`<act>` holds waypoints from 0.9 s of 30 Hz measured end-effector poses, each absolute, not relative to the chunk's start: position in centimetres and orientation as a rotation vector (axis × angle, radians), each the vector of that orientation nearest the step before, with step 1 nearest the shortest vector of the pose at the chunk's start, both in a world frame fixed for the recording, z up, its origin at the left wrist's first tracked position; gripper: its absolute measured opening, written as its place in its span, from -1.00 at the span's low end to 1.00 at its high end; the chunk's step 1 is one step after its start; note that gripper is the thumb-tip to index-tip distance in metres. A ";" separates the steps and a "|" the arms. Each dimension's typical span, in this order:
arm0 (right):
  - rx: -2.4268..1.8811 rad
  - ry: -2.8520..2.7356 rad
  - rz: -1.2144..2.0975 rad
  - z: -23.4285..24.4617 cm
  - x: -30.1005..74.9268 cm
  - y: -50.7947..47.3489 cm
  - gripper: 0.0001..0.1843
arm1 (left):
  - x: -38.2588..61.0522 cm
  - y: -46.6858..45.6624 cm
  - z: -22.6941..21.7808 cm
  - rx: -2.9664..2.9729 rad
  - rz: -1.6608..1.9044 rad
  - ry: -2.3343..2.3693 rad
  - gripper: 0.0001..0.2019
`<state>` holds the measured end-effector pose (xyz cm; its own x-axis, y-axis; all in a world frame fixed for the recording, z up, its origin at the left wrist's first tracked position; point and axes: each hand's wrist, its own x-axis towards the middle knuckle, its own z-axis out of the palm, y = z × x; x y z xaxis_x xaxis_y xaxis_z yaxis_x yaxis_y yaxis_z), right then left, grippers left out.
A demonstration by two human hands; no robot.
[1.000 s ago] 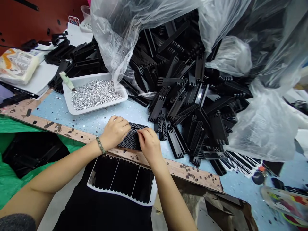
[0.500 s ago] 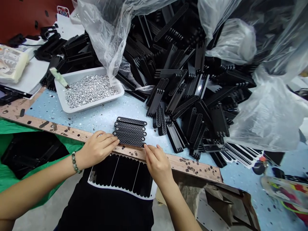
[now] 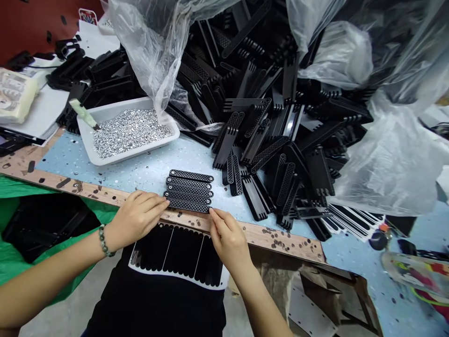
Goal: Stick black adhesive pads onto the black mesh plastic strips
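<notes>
Several black textured strips (image 3: 189,191) lie side by side in a row near the table's front edge. Small silver metal pieces show at many of their ends. My left hand (image 3: 138,216), a bead bracelet at its wrist, has its fingers pressed together, tips at the left end of the nearest strip. At that strip's right end, the thumb and fingers of my right hand (image 3: 229,236) are pinched together. Whatever either hand's fingertips hold is too small or hidden to tell. A white tray (image 3: 101,161) full of small silver metal pieces stands behind, to the left.
A large heap of black slotted parts (image 3: 259,140) covers the table's back and right, among clear plastic bags (image 3: 396,159). A light green-handled tool (image 3: 82,113) rests in the tray. On my lap lies a sheet of black stickers (image 3: 182,252). A green bag (image 3: 10,262) hangs at left.
My left hand has shifted slightly left, its fingertips still by the nearest strip's left end. My right hand stays at the right end. The whole view has shifted a little.
</notes>
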<state>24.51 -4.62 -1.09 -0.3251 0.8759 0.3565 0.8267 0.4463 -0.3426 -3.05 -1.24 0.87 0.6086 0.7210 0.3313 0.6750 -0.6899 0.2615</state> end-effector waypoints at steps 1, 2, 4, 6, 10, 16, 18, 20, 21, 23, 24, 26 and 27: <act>-1.428 -2.199 0.163 -1.0 24.5 -4.6 -0.58 | -3.0 -1.3 0.9 2.666 0.644 1.198 -0.72; -1.430 -2.190 0.187 -0.9 24.5 -4.6 -0.58 | -3.0 -1.3 0.9 2.618 0.651 1.210 -0.72; -1.433 -2.183 0.210 -0.8 24.5 -4.5 -0.57 | -2.9 -1.3 1.0 2.547 0.655 1.230 -0.72; -1.431 -2.181 0.210 -0.8 24.5 -4.5 -0.58 | -3.0 -1.4 1.0 2.513 0.646 1.251 -0.72; -1.429 -2.187 0.208 -0.9 24.6 -4.5 -0.60 | -3.2 -1.5 0.6 2.554 0.623 1.294 -0.73; -1.433 -2.205 0.160 -1.1 24.6 -4.5 -0.60 | -3.1 -1.8 0.4 2.726 0.544 1.301 -0.67; -1.437 -2.207 0.141 -1.2 24.6 -4.5 -0.59 | -2.9 -1.7 0.7 2.781 0.557 1.275 -0.67; -1.434 -2.206 0.126 -1.3 24.6 -4.5 -0.59 | -2.7 -1.7 1.1 2.821 0.563 1.236 -0.66; -1.433 -2.203 0.122 -1.3 24.6 -4.5 -0.59 | -2.6 -1.6 1.2 2.833 0.563 1.218 -0.65; -1.442 -2.194 0.117 -1.3 24.4 -4.7 -0.60 | -2.5 -1.5 1.5 2.854 0.555 1.196 -0.66; -1.455 -2.186 0.111 -1.2 24.2 -4.8 -0.61 | -2.4 -1.6 1.5 2.871 0.548 1.191 -0.67; -1.504 -2.176 0.074 -1.0 23.7 -5.1 -0.63 | -2.2 -1.8 1.5 2.916 0.522 1.200 -0.70; -1.540 -2.181 0.041 -0.9 23.3 -5.3 -0.64 | -2.0 -1.9 1.4 2.934 0.502 1.217 -0.71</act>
